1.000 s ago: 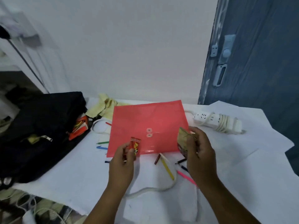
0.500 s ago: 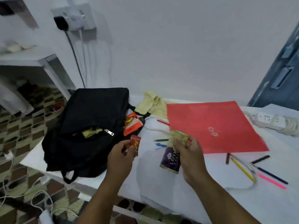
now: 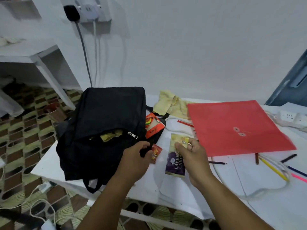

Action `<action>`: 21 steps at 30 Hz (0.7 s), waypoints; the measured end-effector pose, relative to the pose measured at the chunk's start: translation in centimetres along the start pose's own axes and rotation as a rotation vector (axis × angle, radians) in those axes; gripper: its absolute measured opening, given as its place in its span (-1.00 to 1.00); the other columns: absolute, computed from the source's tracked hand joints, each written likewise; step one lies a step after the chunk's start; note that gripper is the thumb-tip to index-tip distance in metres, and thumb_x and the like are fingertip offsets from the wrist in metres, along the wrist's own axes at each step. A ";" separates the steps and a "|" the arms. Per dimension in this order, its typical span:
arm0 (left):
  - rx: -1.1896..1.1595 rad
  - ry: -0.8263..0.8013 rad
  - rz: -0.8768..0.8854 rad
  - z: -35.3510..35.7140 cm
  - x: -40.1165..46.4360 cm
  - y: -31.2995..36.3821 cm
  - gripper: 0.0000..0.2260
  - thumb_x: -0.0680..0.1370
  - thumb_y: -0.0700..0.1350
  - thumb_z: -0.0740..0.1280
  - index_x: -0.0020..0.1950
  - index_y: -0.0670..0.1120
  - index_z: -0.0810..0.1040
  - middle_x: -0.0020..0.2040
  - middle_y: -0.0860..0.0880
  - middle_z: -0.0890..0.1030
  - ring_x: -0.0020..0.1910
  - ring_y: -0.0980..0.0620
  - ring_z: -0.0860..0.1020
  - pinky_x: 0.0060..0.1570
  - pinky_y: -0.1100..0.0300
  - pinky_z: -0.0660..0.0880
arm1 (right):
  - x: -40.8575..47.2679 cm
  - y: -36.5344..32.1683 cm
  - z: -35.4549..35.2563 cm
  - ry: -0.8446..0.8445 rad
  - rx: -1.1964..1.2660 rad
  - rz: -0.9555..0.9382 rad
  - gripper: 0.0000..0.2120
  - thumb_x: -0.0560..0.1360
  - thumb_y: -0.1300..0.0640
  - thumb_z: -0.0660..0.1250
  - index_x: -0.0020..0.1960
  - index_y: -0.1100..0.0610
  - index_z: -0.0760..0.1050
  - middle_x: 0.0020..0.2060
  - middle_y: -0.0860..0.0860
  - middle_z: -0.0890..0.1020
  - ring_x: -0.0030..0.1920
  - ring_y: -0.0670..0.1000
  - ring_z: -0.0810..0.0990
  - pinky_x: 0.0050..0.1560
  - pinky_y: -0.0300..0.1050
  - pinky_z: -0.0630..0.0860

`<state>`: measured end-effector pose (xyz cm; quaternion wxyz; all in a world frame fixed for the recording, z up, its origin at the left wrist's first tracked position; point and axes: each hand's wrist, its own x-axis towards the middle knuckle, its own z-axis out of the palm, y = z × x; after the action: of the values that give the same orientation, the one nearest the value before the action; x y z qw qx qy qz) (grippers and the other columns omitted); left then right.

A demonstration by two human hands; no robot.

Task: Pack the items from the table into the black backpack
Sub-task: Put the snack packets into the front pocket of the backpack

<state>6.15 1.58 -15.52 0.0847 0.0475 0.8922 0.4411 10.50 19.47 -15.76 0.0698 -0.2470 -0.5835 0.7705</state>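
Black backpack (image 3: 103, 130) at the tabletop's left edge, pocket unzipped, something yellow inside. Red folder (image 3: 235, 127), yellow cloth (image 3: 169, 105), pencils (image 3: 272, 168) not yet packed. Right grip (image 3: 192, 156) pinched a cake packet (image 3: 176, 163); left grip (image 3: 136, 158) held a small red sachet (image 3: 156, 152) beside the bag.

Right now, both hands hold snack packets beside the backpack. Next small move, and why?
Probably carry the left hand with its small red packet up to the backpack's open zipper pocket and drop it in. That hand is already at the bag's edge, the pocket gapes with something yellow inside, and the right hand holds the purple layer cake packet farther off.
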 end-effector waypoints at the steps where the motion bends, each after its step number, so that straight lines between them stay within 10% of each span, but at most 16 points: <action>1: -0.008 0.002 0.015 -0.8 -0.1 0.3 -0.76 0.61 -0.09 0.36 0.29 0.03 0.57 0.14 0.13 0.61 -0.02 0.20 0.60 -0.11 0.45 0.50 | 0.4 0.0 0.5 -0.009 -0.029 0.011 -0.88 0.56 0.27 0.38 0.08 0.25 0.52 -0.16 0.19 0.69 -0.24 0.06 0.66 -0.29 -0.09 0.59; 6: -0.014 0.139 0.073 -5.6 0.6 -0.1 -0.86 0.60 -0.14 0.37 0.14 0.03 0.59 -0.14 0.10 0.64 -0.30 0.11 0.66 -0.19 0.06 0.66 | 2.4 -0.6 5.0 -0.174 -0.108 0.026 -0.75 0.51 0.36 0.35 0.12 0.11 0.54 -0.08 0.13 0.73 -0.13 0.07 0.72 -0.11 -0.01 0.63; 10: 0.161 0.359 0.154 -9.0 1.5 -2.9 -0.80 0.54 -0.15 0.45 0.15 -0.01 0.60 -0.10 0.14 0.62 -0.11 0.19 0.57 -0.05 0.41 0.48 | 2.0 0.3 7.7 -0.311 -0.135 -0.020 -0.63 0.53 0.33 0.37 0.28 0.04 0.49 0.00 0.03 0.73 0.03 0.04 0.71 0.11 0.11 0.64; 17: 0.492 0.394 -0.019 -12.2 5.2 -7.5 -0.43 0.40 -0.07 0.55 0.36 0.13 0.44 0.37 0.03 0.36 0.38 -0.15 0.26 0.20 -0.20 0.36 | 1.1 1.4 11.4 -0.397 -0.146 0.028 -0.61 0.53 0.26 0.42 0.29 0.06 0.40 -0.03 0.04 0.75 0.01 0.07 0.73 0.12 0.16 0.63; 21: 0.483 0.389 0.110 -14.7 8.4 -10.1 -0.76 0.51 -0.07 0.46 0.16 0.11 0.62 0.20 0.07 0.58 0.28 -0.10 0.47 0.14 -0.14 0.45 | -0.2 2.4 15.4 -0.501 -0.243 0.072 -0.71 0.56 0.26 0.39 0.25 0.10 0.46 -0.04 0.04 0.75 0.01 0.06 0.72 0.09 0.00 0.64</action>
<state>-5.03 -14.66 -15.67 -0.1251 0.0290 0.9667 0.2211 3.98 5.30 -14.91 -0.1342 -0.0759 -0.6617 0.7338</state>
